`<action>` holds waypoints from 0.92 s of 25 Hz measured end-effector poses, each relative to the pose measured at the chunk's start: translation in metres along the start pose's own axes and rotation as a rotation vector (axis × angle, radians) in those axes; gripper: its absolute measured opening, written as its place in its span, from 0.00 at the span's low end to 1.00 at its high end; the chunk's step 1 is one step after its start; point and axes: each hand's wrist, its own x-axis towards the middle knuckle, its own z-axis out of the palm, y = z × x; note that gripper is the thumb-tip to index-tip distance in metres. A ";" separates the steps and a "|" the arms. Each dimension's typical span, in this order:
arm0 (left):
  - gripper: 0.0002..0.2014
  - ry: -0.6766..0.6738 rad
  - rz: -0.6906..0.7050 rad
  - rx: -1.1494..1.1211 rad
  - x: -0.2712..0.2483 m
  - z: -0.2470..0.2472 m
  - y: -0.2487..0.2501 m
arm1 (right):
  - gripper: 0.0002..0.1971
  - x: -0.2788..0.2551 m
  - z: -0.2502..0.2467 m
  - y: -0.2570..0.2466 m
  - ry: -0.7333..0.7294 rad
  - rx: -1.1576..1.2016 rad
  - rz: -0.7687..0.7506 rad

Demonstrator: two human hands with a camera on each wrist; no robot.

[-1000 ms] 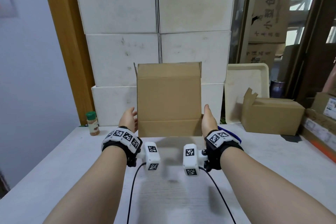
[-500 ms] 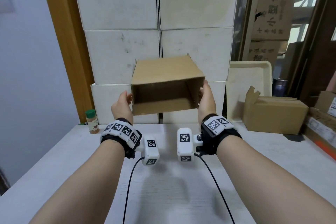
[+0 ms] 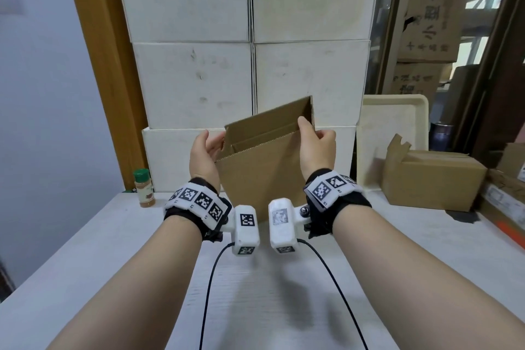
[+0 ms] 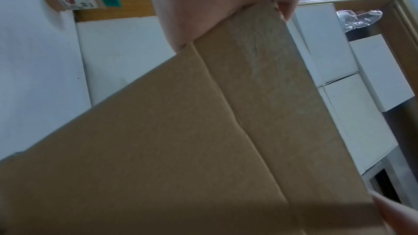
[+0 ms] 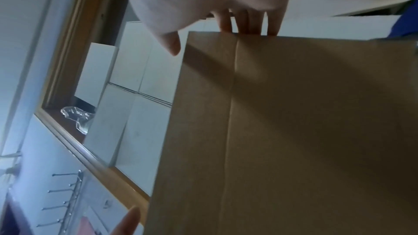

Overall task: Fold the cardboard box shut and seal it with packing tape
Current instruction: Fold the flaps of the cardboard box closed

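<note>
A plain brown cardboard box (image 3: 261, 176) hangs tilted in the air above the white table (image 3: 85, 264), its open end up and its flaps standing. My left hand (image 3: 205, 150) holds its upper left corner, palm against the side; in the left wrist view the left hand (image 4: 214, 3) wraps that corner of the box (image 4: 203, 140). My right hand (image 3: 316, 145) grips the upper right flap with the thumb inside. From the right wrist, the fingers (image 5: 246, 24) hook over the edge of the box (image 5: 294, 131). No tape shows in the head view.
A green-capped spice bottle (image 3: 144, 192) stands at the table's back left. A second cardboard box (image 3: 431, 179) and a leaning cream tray (image 3: 395, 133) sit at the back right. Stacked white boxes (image 3: 250, 65) form the wall behind. Something blue (image 5: 405, 26) shows in the right wrist view.
The box was lifted off the table, tipped with its opening toward me, then turned so the opening faces up. Both hands moved from its sides to its upper corners.
</note>
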 end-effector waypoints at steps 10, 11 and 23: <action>0.17 0.031 0.199 0.352 0.010 0.011 0.003 | 0.28 0.010 -0.009 0.025 0.041 -0.307 -0.013; 0.17 0.042 0.198 0.371 0.010 0.011 0.001 | 0.29 0.010 -0.009 0.030 0.041 -0.301 -0.016; 0.34 -0.131 0.037 0.424 0.030 0.003 -0.025 | 0.18 0.017 -0.005 0.047 0.023 -0.089 -0.073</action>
